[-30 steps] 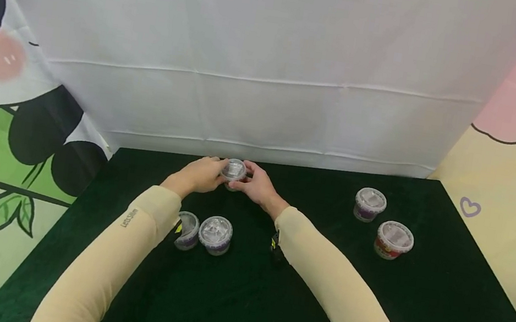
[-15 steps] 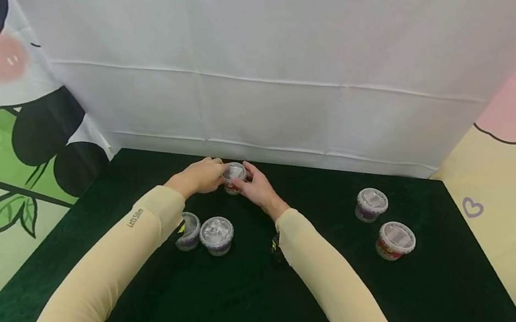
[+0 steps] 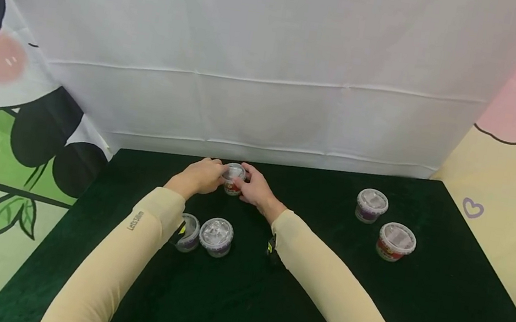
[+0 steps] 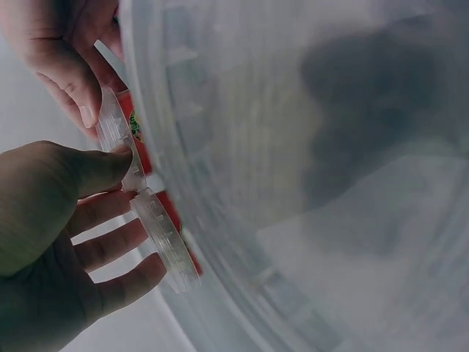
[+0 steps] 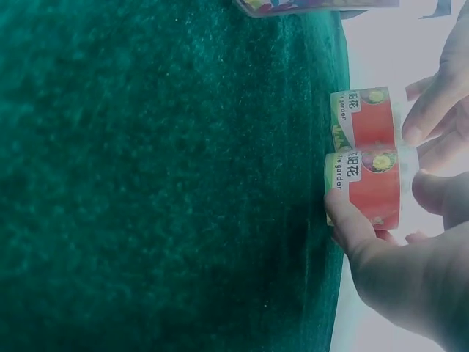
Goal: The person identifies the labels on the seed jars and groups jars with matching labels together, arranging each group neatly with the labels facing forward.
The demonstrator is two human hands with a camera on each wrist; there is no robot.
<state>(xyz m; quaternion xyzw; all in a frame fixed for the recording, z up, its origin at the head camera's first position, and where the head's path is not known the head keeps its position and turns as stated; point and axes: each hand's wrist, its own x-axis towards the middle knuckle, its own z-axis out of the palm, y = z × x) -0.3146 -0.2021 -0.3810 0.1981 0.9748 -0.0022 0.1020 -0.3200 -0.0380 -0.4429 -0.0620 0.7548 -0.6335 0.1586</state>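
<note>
At the far edge of the green-covered table, two small clear-lidded plastic tubs with red flower labels stand side by side. In the head view only the right-hand tub (image 3: 232, 186) shows; the left-hand tub (image 5: 364, 119) is hidden there behind my left hand (image 3: 204, 175). My right hand (image 3: 259, 189) grips the right-hand tub, its thumb on the label near the base in the right wrist view. Seen from the left wrist, my left hand (image 4: 66, 220) has its thumb on one lid (image 4: 121, 143) and its fingers around the neighbouring tub.
Nearer me stand two purple-labelled tubs, the right one (image 3: 216, 237) beside a left one (image 3: 188, 235) partly behind my sleeve. Far right are a purple-labelled tub (image 3: 371, 206) and a red-labelled tub (image 3: 395, 242). A white cloth (image 3: 267, 101) hangs behind the table.
The right-hand tub has shifted slightly toward me and its red label has come into sight. Both hands stay at it, and the right thumb has moved slightly. The other tubs have stayed put.
</note>
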